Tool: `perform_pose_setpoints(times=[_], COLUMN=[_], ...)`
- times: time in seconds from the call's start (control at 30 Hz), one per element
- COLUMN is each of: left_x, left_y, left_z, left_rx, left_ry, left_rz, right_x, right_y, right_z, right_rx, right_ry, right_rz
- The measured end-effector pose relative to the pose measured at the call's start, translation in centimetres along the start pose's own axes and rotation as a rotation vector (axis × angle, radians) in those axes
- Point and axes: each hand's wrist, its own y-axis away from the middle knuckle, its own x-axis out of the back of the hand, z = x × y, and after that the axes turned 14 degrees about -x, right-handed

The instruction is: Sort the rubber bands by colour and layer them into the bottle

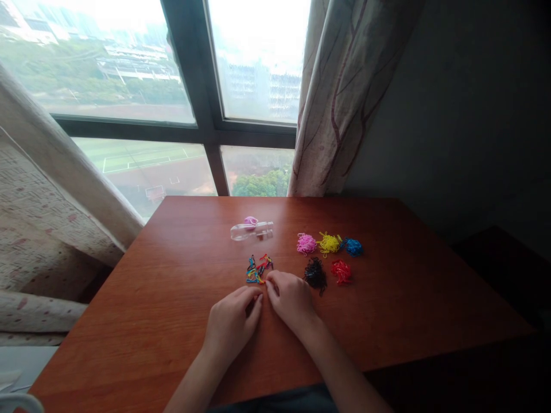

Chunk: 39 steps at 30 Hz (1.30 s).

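A small mixed heap of coloured rubber bands point(253, 274) lies on the wooden table just beyond my fingertips. My right hand point(293, 301) reaches the heap's near right edge, thumb and forefinger pinched at a reddish-orange band there. Closer to me, my left hand point(231, 322) has its thumb and forefinger brought together; whatever is between them, if anything, is too small to make out. To the right sit separate piles of bands: pink point(306, 244), yellow point(329, 244), blue point(353, 247), black point(315, 274) and red point(341, 271). The black pile is closest to my right hand.
Behind the mixed heap, a clear plastic container point(243, 232) with a pink part lies on its side. The table point(172, 287) ends at a window point(258, 63), with curtains point(331, 97) on both sides. A white object point(19, 401) is at the lower left.
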Motion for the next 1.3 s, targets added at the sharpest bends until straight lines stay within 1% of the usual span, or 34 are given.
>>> perform_pose_setpoints(times=[0.23, 0.63, 0.8, 1.07, 1.3], left_x=[0.0, 0.0, -0.1, -0.3, -0.4], left_y=[-0.1, 0.1, 0.1, 0.1, 0.1], left_z=[0.1, 0.3, 0.3, 0.1, 0.0], left_rx=[0.010, -0.002, 0.008, 0.013, -0.002], left_ry=[-0.003, -0.008, -0.004, -0.005, -0.021], left_rz=[-0.006, 0.027, 0.025, 0.009, -0.006], right_x=[0.2, 0.9, 0.9, 1.3, 1.1], right_y=[1.0, 3.5, 3.6, 3.7, 3.8], right_z=[0.7, 2.1, 2.2, 1.9, 2.1], right_rx=[-0.033, -0.057, -0.075, -0.059, -0.045], right_ry=[0.008, -0.079, -0.085, -0.099, -0.110], right_rz=[0.028, 0.038, 0.040, 0.012, -0.001])
